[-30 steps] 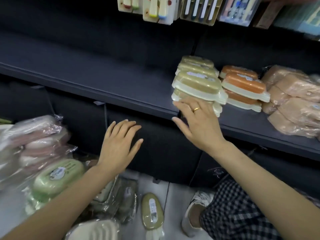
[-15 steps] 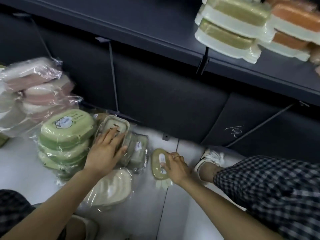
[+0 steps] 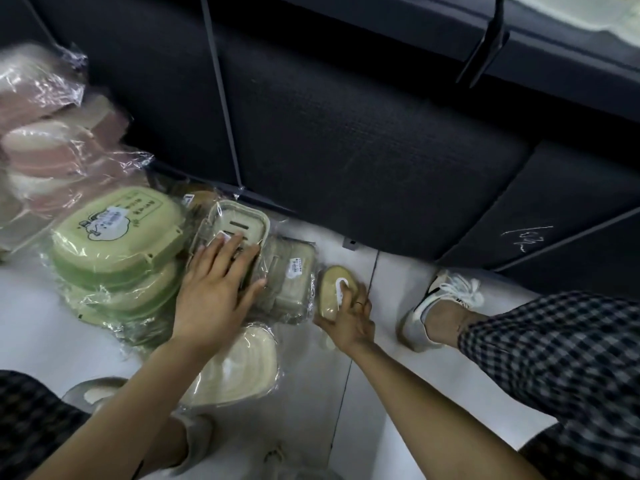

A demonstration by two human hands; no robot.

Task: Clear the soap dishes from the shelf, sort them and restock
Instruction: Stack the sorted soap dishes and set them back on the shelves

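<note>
On the white floor lie wrapped soap dishes. My left hand [image 3: 216,292] rests flat, fingers apart, on a beige rectangular soap dish [image 3: 239,218] in clear wrap. My right hand [image 3: 348,317] closes around a small olive oval soap dish [image 3: 329,289] with a white label, tilted up off the floor. A second beige dish [image 3: 291,275] lies between the two. Left of them stands a stack of green lidded soap dishes [image 3: 117,233]. A cream ribbed dish [image 3: 239,368] lies under my left forearm.
Pink wrapped dishes [image 3: 45,133] pile up at the far left. The dark shelf base [image 3: 346,140] runs across the back, with the shelf edge [image 3: 554,43] overhead at top right. My white sneaker [image 3: 440,299] and checked trousers [image 3: 554,358] fill the right.
Both hands dropped from the shelf to the floor. My left hand settled on the beige dish. My right hand closed on the olive oval dish and tipped it up.
</note>
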